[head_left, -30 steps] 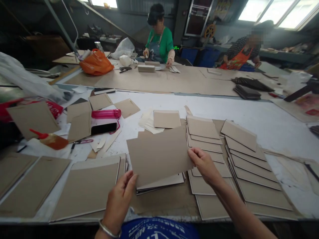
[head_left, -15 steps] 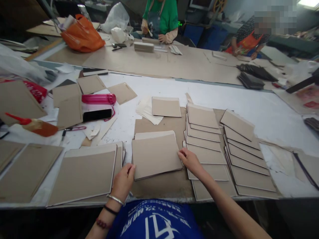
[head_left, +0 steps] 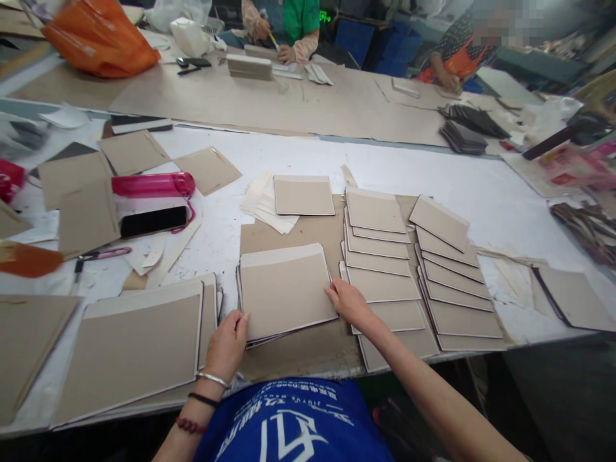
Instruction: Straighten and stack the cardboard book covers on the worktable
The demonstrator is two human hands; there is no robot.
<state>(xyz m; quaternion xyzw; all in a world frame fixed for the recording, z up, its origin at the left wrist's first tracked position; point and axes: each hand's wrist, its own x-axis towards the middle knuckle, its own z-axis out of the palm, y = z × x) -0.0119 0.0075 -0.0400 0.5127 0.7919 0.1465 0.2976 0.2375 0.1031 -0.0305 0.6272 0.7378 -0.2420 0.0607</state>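
A small stack of beige, flat rectangular panels (head_left: 283, 292) with dark edges and a paler top strip lies slightly tilted in front of me. My left hand (head_left: 228, 340) pinches its lower left edge, fingers closed. On the opposite side, my right hand (head_left: 347, 299) grips the right edge between thumb and fingers. Layers at the stack's left and bottom edges are slightly out of line. Left of it rests another pile of larger beige panels (head_left: 135, 346). To the right, overlapping panels run in one column (head_left: 380, 282) and a second column (head_left: 455, 289). A single smaller panel (head_left: 304, 196) lies beyond.
A pink bottle (head_left: 151, 185), a black phone (head_left: 154, 222) and paper scraps lie at the left. Across the far table (head_left: 289, 106) two people work, near an orange bag (head_left: 99, 38). Dark pieces (head_left: 464, 135) are stacked at the far right.
The view has turned, so most things sit further left in it. Both hands keep their hold on the stack's sides, and more uneven layers now show along its left edge.
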